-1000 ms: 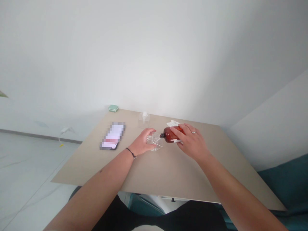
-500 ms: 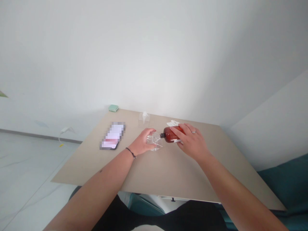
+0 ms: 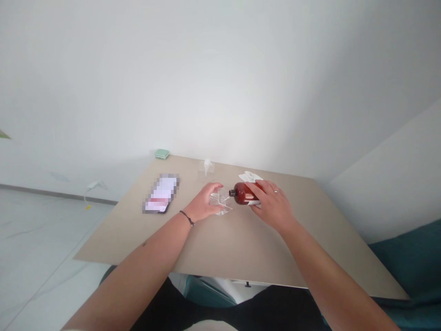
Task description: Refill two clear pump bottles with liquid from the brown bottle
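My left hand (image 3: pixel 204 202) is wrapped round a clear, faceted see-through container (image 3: pixel 221 198) low over the table. In my right hand (image 3: pixel 274 204) lies a brown bottle (image 3: pixel 244 193), tipped nearly onto its side. Its uncapped dark threaded neck points left, close to the container's top. I cannot tell whether liquid is flowing between them. Just behind the bottle is a crumpled white tissue (image 3: pixel 250 176), partly hidden by it.
A phone (image 3: pixel 161 193) with a lit, blurred screen lies at the left of the beige table (image 3: pixel 220 248). Towards the wall are a clear square item with a white top (image 3: pixel 206 169) and a small green case (image 3: pixel 161 154). A teal curtain (image 3: pixel 409 257) hangs at the right.
The brown bottle has turned slightly in my right hand's grip, and its neck opening shows more. My left hand and the clear container have stayed almost still.
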A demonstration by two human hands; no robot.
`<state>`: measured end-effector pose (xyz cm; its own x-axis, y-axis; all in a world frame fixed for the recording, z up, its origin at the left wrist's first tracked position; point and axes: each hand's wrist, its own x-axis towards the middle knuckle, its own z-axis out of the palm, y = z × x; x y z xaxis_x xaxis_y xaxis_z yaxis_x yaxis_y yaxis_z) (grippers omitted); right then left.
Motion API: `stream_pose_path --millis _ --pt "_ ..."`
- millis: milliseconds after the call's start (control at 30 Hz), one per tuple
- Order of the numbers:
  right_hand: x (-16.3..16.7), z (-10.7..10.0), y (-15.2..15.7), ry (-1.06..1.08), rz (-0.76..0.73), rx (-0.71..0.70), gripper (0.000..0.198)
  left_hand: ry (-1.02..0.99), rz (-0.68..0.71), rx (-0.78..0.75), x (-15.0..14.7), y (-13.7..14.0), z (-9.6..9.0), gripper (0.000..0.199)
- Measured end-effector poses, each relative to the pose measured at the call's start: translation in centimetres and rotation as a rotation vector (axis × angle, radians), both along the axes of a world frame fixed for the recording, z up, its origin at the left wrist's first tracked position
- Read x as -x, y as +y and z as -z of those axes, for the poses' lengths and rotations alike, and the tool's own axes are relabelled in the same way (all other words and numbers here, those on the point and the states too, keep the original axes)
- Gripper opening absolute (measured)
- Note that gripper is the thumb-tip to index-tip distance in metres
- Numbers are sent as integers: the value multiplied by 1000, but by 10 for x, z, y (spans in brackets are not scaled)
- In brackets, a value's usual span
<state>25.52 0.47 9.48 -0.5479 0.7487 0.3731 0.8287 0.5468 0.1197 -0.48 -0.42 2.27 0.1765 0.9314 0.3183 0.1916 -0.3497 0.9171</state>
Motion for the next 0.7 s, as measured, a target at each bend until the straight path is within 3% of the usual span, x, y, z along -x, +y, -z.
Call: stream_pose_path --millis 100,267,367,533,700 --pt "-1 9 3 187 -7 94 65 -24 -13 28 0 -1 0 66" --pt "-4 29 8 843 23 311 80 -202 -7 157 2 3 2 66" --pt "-7 41 10 1110 24 374 85 -344 6 196 4 6 3 64" --pt "-12 53 12 1213 8 360 81 -511 54 229 4 5 1 62" --pt "-9 52 16 1225 -15 335 79 -512 62 257 3 3 -1 70"
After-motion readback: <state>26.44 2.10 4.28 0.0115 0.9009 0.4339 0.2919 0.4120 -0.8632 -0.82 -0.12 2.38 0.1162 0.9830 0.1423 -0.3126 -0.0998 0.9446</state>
